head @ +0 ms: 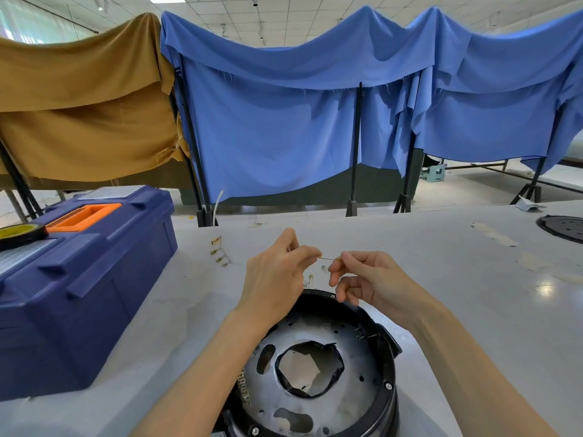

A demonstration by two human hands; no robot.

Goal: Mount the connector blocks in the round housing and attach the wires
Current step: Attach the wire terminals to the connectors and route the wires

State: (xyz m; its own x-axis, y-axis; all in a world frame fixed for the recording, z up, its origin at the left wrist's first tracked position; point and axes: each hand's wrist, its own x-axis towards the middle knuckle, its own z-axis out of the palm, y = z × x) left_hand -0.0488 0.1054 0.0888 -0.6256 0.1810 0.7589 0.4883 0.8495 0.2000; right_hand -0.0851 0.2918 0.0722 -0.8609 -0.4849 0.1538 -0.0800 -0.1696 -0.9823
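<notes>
**Now pinching a thin brass-tipped wire (329, 258)**

Seen from my head, my left hand (277, 272) and right hand (369, 279) are each pinching one end, hovering over the far rim of the round black housing (356, 357) sitting on the pale grey table (457, 279).

navy toolbox (79, 294), blue cloth (284, 127), blk housing (391, 373)

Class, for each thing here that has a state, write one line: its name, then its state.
Left hand: pinches one end of the wire.
Right hand: pinches the other end.
Wire: held level between both hands.
Housing: open side up on the table.
Toolbox: lid shut.
Tape roll: flat on the toolbox.
Spare terminals: loose on the table.
</notes>
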